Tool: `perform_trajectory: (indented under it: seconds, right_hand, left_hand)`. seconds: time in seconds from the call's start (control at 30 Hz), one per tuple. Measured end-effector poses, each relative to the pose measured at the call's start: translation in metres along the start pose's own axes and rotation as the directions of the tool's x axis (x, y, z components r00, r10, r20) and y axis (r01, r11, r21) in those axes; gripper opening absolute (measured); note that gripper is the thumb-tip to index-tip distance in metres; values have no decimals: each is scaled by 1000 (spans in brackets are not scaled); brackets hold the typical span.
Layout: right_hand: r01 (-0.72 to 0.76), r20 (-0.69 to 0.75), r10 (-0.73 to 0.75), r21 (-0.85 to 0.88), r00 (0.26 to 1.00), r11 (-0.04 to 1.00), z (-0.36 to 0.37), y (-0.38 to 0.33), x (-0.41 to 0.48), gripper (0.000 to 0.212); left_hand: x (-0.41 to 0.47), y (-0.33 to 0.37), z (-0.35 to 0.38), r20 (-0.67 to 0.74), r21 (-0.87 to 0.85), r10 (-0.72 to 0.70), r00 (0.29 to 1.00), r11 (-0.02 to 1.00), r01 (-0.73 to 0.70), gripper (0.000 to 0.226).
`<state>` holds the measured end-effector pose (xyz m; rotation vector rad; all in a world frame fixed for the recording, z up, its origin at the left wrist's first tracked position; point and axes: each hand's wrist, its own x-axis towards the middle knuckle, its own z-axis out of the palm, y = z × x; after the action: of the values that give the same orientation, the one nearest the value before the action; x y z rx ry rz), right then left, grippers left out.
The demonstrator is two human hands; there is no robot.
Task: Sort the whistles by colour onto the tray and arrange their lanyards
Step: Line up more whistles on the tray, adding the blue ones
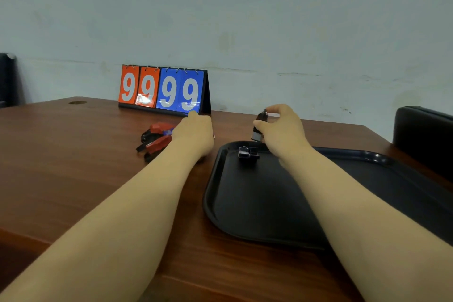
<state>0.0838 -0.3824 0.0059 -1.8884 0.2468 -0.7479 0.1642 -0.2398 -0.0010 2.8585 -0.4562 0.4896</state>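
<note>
Whistles logged in three spots. Noted red whistles (159, 142) and a blue whistle (168, 132) heaped with black straps (145, 138) on the table (73, 167), at ten o'clock from the tray (245, 218). Noted one black whistle (247, 154) lying inside the tray at its eleven o'clock corner. Found a second black whistle (260, 125) pinched between thumb and fingertips of the right hand (282, 130), held clear above that same corner. Found the left hand (193, 135) lying over the heap's three o'clock edge; could not make out its fingers, hidden behind the knuckles.

Risks, as judged: feared a slip from so light a pinch on smooth moulded plastic, with a bounce off the hard, glossy tray and over its low rim. Feared also tangled straps dragging neighbours out of the heap upon lifting any single piece, mixing colours. Thought black on black easy to overlook.

Materials: rated whistles hard, boxy plastic, the black pair with pale grey ends; straps flat and limp; tray rigid with rounded corners; table polished brown wood.
</note>
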Motion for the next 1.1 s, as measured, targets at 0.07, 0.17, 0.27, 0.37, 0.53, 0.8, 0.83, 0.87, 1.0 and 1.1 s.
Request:
perform_trajectory:
  seconds: [0.07, 0.17, 0.27, 0.37, 0.53, 0.8, 0.83, 0.87, 1.0, 1.1]
  right_hand:
    - [-47, -40, 47, -6, 998, 999, -1, 0, 2, 21]
    - [-124, -39, 127, 61, 991, 990, -1, -2, 2, 21]
    - [-214, -19, 222, 202, 975, 956, -2, -6, 1, 6]
    - [-173, -110, 191, 156, 975, 973, -12, -4, 4, 6]
    - [-270, -84, 286, 160, 955, 950, -27, -1, 9, 9]
    - [-382, 66, 403, -207, 913, 901, -25, 1, 11, 13]
    - [-378, 82, 407, -237, 910, 895, -24, 3, 11, 12]
    - [-378, 98, 413, -260, 905, 889, -24, 3, 10, 12]
    - [-399, 143, 479, -378, 866, 835, -23, 3, 8, 25]
    - [-406, 162, 516, -443, 841, 799, -21, 5, 10, 33]
  left_hand:
    - [-1, 3, -2, -123, -165, 19, 992, 986, -39, 27]
    - [-4, 14, -4, -179, -559, 37, 983, 818, -133, 25]
    - [-6, 22, -3, -184, -684, 82, 980, 705, -188, 19]
    - [-5, 23, -2, -169, -646, 119, 978, 736, -201, 2]
    - [-2, 25, 3, -152, -574, 202, 968, 779, -252, 34]
    - [-1, 25, 4, -97, -555, 233, 968, 794, -247, 44]
    - [-2, 25, 4, -93, -556, 235, 967, 794, -246, 43]
    - [-2, 26, 4, -89, -559, 235, 968, 792, -244, 43]
    - [-3, 27, 5, -78, -563, 223, 972, 795, -228, 40]
    - [-2, 26, 6, -61, -562, 229, 972, 796, -223, 40]
